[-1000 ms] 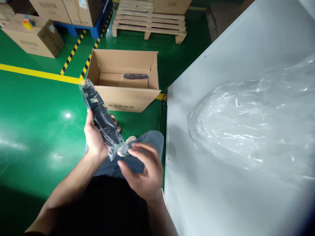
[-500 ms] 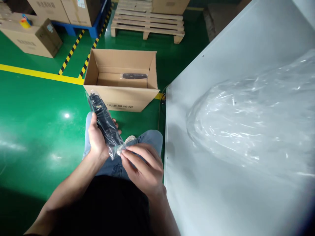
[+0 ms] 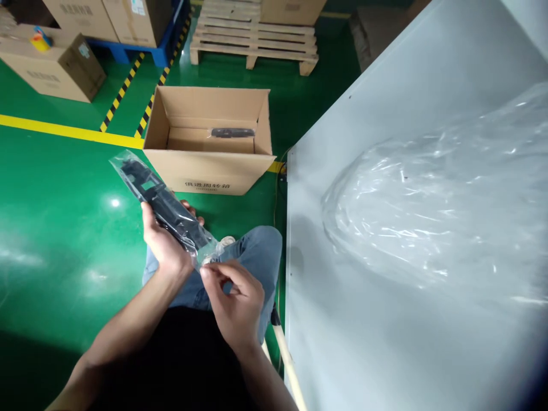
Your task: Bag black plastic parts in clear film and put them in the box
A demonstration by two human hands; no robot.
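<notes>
Bagged black part [image 3: 165, 205] gripped in left hand [image 3: 165, 245], right hand [image 3: 233, 302] pinching bag's open end, unsealed; one bagged piece [image 3: 232, 132] already in carton [image 3: 208, 171], frame centre-top.

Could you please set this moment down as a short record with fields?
Left hand: grips the bagged black part around its middle
Right hand: pinches the bag's near end
Part's pose: slanted, far end up and to the left
Open carton: on the green floor, one bagged part inside
Grey table: to the right, bearing clear plastic film
Behind: wooden pallet, more cartons
</notes>
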